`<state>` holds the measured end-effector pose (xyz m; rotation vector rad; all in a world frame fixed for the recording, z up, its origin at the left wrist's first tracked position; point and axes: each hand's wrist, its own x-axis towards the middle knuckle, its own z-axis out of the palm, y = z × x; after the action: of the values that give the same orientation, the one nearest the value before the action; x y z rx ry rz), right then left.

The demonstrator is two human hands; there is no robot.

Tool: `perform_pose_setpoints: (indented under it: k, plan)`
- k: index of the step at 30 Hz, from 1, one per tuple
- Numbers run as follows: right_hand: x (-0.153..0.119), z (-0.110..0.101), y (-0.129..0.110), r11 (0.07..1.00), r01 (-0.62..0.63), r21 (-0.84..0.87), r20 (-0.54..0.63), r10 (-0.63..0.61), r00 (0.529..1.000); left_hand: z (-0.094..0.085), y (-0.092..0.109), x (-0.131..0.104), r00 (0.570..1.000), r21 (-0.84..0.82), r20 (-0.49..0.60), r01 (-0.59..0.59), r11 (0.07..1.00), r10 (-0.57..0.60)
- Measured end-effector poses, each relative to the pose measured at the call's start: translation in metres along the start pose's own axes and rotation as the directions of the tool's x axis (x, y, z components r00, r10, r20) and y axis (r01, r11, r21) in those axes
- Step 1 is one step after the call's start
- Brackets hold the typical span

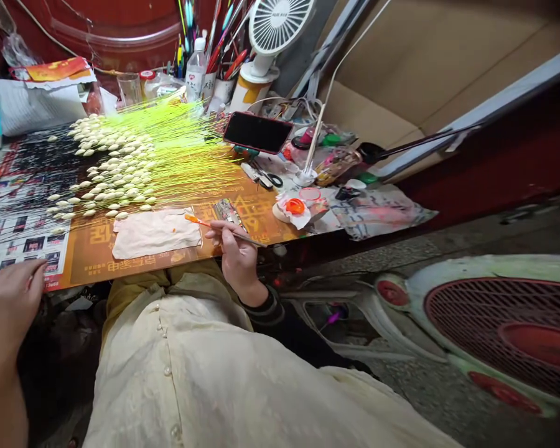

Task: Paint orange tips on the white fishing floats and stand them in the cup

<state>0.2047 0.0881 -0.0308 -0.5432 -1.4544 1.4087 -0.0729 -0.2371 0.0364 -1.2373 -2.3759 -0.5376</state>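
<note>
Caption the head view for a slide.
Right hand holding an orange-tipped paintbrush over a pale pink cloth, beside cream-bodied fishing floats with yellow-green stems.

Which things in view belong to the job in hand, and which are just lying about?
Likely part of the job:
- brush, orange-tipped, in the right hand
- cloth, with an orange mark
- orange paint
- pale pods, probably

Seemingly just lying about:
- phone
- bottle
- white fan
</note>
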Motion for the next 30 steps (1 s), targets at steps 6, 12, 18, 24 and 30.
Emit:
perform_pose_setpoints:
  k: [6, 12, 18, 24, 30]
  plan:
    - [0.004, 0.001, 0.007, 0.999, -0.019, 0.028, 0.004, 0.019, 1.000, 0.080, 0.043, 0.089, 0.976, 0.094, 0.109, -0.200, 0.975, 0.189]
    - [-0.003, 0.005, 0.013, 0.996, 0.084, -0.010, 0.044, -0.084, 0.996, 0.105, 0.041, 0.101, 0.968, 0.138, 0.170, -0.206, 0.969, 0.182]
    - [-0.008, 0.006, 0.010, 0.964, 0.249, -0.091, 0.120, -0.238, 0.964, 0.092, 0.042, 0.096, 0.973, 0.060, -0.046, -0.222, 0.973, 0.225]
    - [-0.004, 0.000, -0.001, 0.821, 0.544, -0.174, 0.313, -0.478, 0.821, 0.072, 0.045, 0.076, 0.970, -0.007, -0.158, -0.188, 0.982, 0.185]
    - [0.001, 0.001, 0.002, 0.688, 0.705, -0.171, 0.399, -0.606, 0.688, 0.042, 0.040, 0.044, 0.959, 0.070, -0.215, -0.175, 0.982, 0.186]
